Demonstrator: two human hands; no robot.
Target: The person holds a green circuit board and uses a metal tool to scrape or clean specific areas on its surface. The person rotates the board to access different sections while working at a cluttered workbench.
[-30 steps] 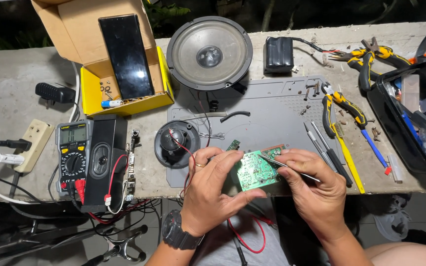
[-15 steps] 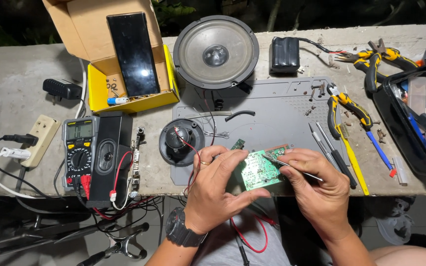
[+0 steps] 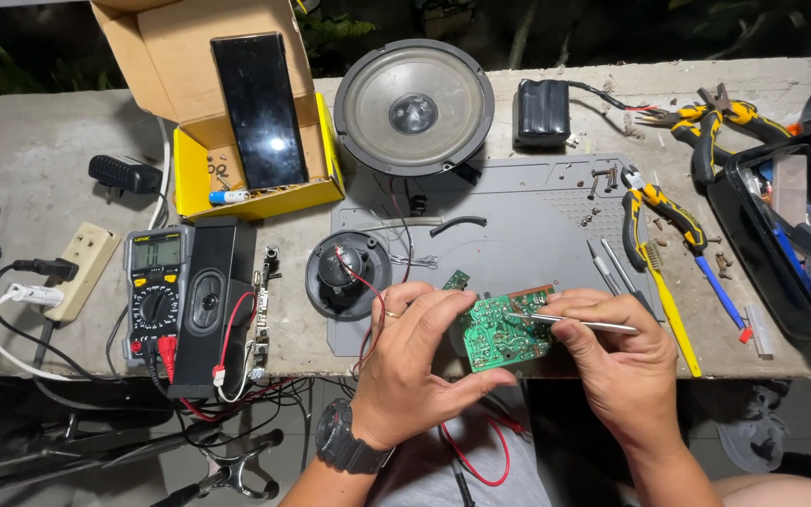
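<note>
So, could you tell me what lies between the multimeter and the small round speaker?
In the head view, a black speaker box sits right beside the multimeter, then a narrow circuit strip before the small speaker.

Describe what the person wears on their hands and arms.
The left hand has a ring on one finger and a chunky black watch on the wrist. The right hand wears nothing. Both forearms are bare, with no sleeves or gloves in view.

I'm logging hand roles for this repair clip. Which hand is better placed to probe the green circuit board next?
Right. The right hand holds the thin metal tool with its tip on the circuit board, while the left hand grips the board's edge.
</note>
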